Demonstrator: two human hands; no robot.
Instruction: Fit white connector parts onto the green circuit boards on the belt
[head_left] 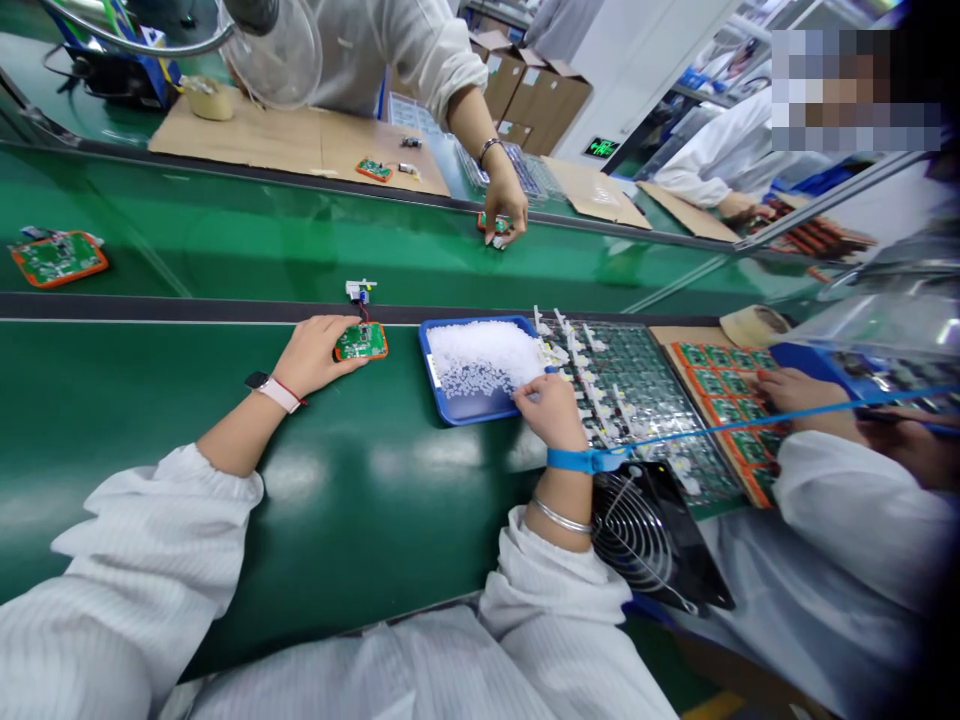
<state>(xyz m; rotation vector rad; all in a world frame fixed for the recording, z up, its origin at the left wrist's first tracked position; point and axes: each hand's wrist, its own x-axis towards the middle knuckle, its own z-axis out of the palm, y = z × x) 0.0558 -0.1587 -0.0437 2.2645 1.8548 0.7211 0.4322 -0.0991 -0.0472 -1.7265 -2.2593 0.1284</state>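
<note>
My left hand [319,355] rests on the green belt, its fingertips against a green circuit board [361,342] in an orange frame. Thin red and black wires run from that board to a small white connector [360,291] lying farther up the belt. My right hand [544,410] is curled at the right corner of a blue tray [442,385] heaped with small white pieces. Beside it lies a clear blister tray [645,400] of circuit boards with white connectors. A blue wrist strap [585,460] circles my right wrist.
A co-worker's hand [504,205] touches a board across the green conveyor belt [135,480]. Another person's hand [780,390] lies on orange-framed boards [724,410] at right. A black caged fan [637,535] stands near my right arm. Cardboard boxes [540,100] stand behind.
</note>
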